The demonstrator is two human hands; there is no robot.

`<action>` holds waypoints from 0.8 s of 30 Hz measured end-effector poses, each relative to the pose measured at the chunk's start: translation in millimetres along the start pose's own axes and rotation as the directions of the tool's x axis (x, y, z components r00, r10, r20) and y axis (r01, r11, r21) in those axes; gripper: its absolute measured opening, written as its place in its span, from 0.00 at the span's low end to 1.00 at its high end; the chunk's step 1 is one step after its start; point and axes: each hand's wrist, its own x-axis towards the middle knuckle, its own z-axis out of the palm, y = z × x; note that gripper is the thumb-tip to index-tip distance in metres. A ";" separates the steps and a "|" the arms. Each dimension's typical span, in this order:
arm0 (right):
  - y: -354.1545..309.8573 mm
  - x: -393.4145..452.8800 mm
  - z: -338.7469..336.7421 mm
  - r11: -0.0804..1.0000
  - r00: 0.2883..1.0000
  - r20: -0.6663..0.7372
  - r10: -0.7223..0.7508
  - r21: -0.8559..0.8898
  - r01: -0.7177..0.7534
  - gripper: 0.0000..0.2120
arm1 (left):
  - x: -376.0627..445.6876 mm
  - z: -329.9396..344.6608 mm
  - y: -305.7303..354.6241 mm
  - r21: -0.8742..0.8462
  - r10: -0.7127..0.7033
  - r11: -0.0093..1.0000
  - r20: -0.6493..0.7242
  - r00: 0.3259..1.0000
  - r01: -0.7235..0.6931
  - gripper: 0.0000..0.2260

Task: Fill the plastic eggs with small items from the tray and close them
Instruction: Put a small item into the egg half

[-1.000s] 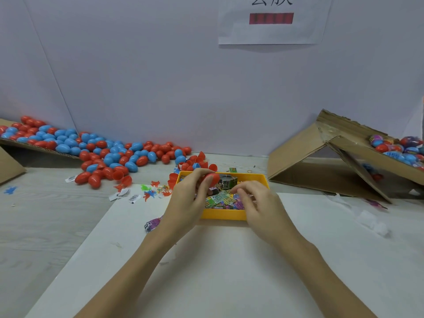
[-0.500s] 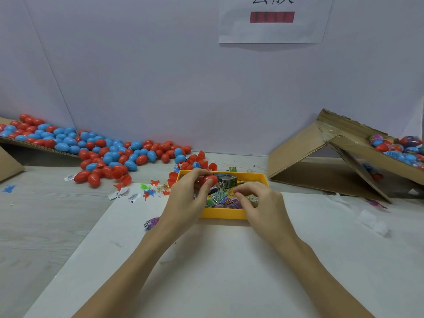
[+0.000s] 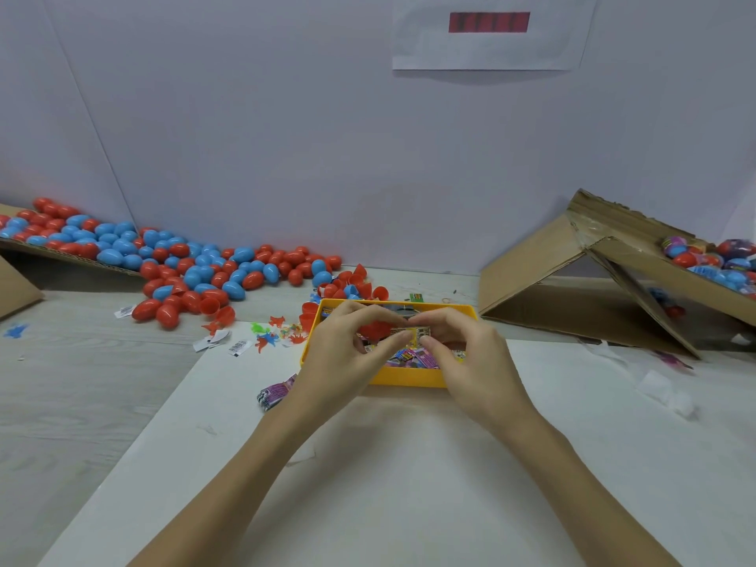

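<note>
white mat (image 3: 409, 484) on wood-grain table (image 3: 82, 382) | pale wall (image 3: 286, 137) (paper notice (image 3: 491, 38))

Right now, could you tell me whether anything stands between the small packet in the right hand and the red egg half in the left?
Nothing visible does. The right hand pinches the small packet right beside the red egg half held by the left hand, above the yellow tray.

The pale wood-grain surface (image 3: 82, 386) is carrying a white sheet (image 3: 409, 464) along its near edge. A yellow tray (image 3: 405, 378) is sitting on the sheet's far edge. Red and blue eggs (image 3: 204, 276) are spilling from the far left corner toward the middle. A cardboard ramp (image 3: 544, 276) is resting at the far right. Paper scraps (image 3: 225, 343) are lying left of the tray.
</note>
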 end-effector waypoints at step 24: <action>-7.1 -2.4 12.1 0.741 0.907 -0.045 0.419 0.595 -0.312 0.05 | -3.9 1.5 16.1 -0.484 -0.306 0.804 0.161 0.938 0.345 0.05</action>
